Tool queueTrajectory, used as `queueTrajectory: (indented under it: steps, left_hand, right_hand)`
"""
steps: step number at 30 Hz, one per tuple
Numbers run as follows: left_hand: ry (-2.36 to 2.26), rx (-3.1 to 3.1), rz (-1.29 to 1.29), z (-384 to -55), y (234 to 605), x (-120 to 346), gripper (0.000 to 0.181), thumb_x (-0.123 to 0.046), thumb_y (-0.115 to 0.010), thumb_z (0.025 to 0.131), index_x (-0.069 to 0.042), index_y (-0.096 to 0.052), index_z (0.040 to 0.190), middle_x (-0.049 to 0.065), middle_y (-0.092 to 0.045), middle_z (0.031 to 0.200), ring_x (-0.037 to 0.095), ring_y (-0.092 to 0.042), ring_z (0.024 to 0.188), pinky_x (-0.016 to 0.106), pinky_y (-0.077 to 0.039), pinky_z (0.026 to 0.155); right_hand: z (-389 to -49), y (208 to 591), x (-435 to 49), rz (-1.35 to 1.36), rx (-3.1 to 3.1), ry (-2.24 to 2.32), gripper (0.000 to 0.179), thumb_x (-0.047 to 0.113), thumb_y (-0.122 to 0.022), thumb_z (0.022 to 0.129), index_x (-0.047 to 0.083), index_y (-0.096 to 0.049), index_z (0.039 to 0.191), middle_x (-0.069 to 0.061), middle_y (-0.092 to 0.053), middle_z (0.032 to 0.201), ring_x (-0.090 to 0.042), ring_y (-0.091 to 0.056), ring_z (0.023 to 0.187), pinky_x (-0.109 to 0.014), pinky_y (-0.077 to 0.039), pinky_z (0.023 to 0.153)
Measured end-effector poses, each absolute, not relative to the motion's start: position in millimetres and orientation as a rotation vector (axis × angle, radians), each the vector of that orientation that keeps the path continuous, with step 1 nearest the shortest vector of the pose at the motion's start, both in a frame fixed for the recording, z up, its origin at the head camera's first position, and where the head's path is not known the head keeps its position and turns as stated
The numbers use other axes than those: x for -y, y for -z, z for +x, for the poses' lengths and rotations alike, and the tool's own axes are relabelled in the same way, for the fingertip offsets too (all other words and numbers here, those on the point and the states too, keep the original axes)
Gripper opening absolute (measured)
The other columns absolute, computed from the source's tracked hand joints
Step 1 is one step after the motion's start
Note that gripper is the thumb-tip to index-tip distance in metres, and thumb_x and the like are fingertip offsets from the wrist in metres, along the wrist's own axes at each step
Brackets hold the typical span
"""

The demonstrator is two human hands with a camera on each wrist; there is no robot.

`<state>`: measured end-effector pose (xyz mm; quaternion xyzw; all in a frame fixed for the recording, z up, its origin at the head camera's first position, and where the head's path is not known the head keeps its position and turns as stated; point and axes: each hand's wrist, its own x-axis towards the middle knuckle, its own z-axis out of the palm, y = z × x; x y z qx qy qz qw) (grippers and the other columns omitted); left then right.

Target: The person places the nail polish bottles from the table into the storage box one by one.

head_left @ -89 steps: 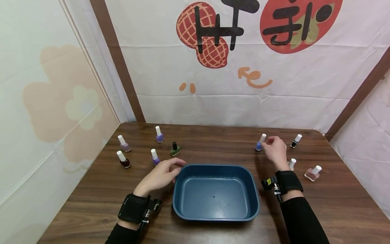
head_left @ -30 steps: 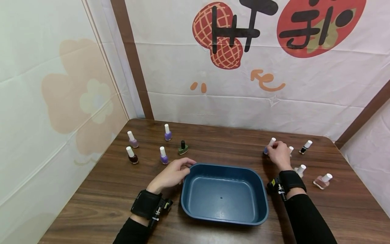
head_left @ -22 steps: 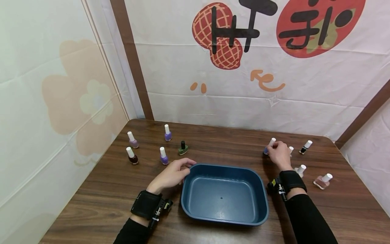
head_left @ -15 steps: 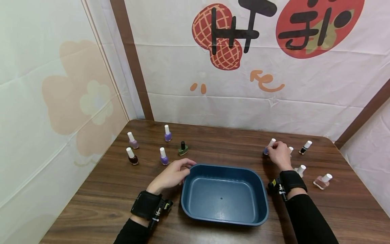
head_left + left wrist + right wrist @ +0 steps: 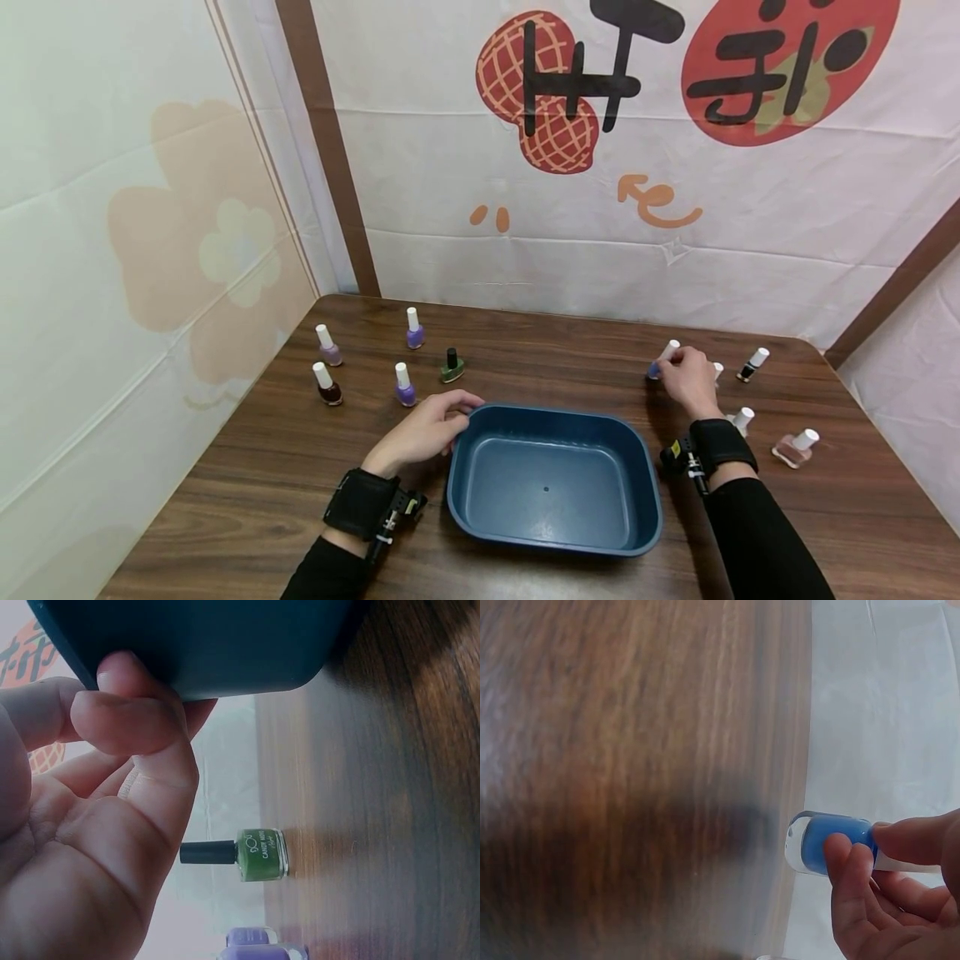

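Frame right: right hand (image 5: 688,382) pinches blue bottle (image 5: 815,844). Centre: left hand (image 5: 422,427) touches tray (image 5: 555,467), presumably steadying it; grip unclear.

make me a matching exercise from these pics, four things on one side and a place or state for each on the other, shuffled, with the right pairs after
1. small blue glass polish bottle
2. small green glass polish bottle
3. squat pink glass polish bottle
4. dark blue rectangular plastic tray

A. farthest right of the bottles in the head view
B. touched by the left hand
C. wears a black cap
D. pinched by the right hand

Pairs: 1-D, 2-C, 3-A, 4-B
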<state>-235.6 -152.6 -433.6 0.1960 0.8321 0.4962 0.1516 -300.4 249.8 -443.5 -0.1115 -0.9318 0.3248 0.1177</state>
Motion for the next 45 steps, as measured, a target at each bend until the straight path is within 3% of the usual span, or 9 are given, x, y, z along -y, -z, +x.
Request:
queueTrajectory:
  steps: [10, 23, 30, 45]
  left_hand:
    - [-1.425, -2.384, 0.553, -235.7, 433.5, 153.3, 0.034, -0.006, -0.044, 0.095, -0.006, -0.057, 0.127, 0.015, -0.066, 0.107, 0.015, -0.052, 0.057, 0.029, -0.047, 0.052]
    - [-1.418, -2.379, 0.565, -237.9, 433.6, 153.9, 0.034, -0.006, -0.045, 0.095, -0.005, -0.056, 0.127, 0.016, -0.066, 0.108, 0.014, -0.052, 0.056, 0.031, -0.048, 0.052]
    - [-1.425, -2.372, 0.560, -237.1, 433.9, 154.0, 0.034, -0.006, -0.045, 0.096, -0.005, -0.056, 0.127, 0.016, -0.065, 0.109, 0.013, -0.051, 0.056, 0.027, -0.046, 0.051]
    - [-1.425, -2.371, 0.555, -236.2, 433.8, 155.9, 0.034, -0.006, -0.045, 0.096, -0.007, -0.057, 0.128, 0.014, -0.064, 0.109, 0.015, -0.052, 0.057, 0.029, -0.047, 0.052]
  right_hand:
    - [-300.5, 434.8, -247.6, -0.276, 2.717, -0.930, 0.026, 0.018, -0.055, 0.094, -0.005, -0.066, 0.102, -0.021, -0.071, 0.088, -0.032, -0.062, 0.079, -0.027, -0.042, 0.058]
    - [-292.8, 414.1, -234.3, -0.143, 2.706, -0.930, 0.028, 0.017, -0.051, 0.095, -0.007, -0.060, 0.108, -0.027, -0.067, 0.101, -0.035, -0.065, 0.085, -0.028, -0.046, 0.062]
    - [-289.8, 401.4, -224.6, -0.040, 2.725, -0.962, 0.025, 0.017, -0.050, 0.097, -0.005, -0.058, 0.107, -0.027, -0.065, 0.105, -0.034, -0.065, 0.088, -0.028, -0.046, 0.065]
    - [-281.7, 375.6, -197.4, 0.136, 2.724, -0.880, 0.018, 0.013, -0.052, 0.095, -0.001, -0.061, 0.101, -0.022, -0.069, 0.096, -0.029, -0.063, 0.080, -0.029, -0.043, 0.064]
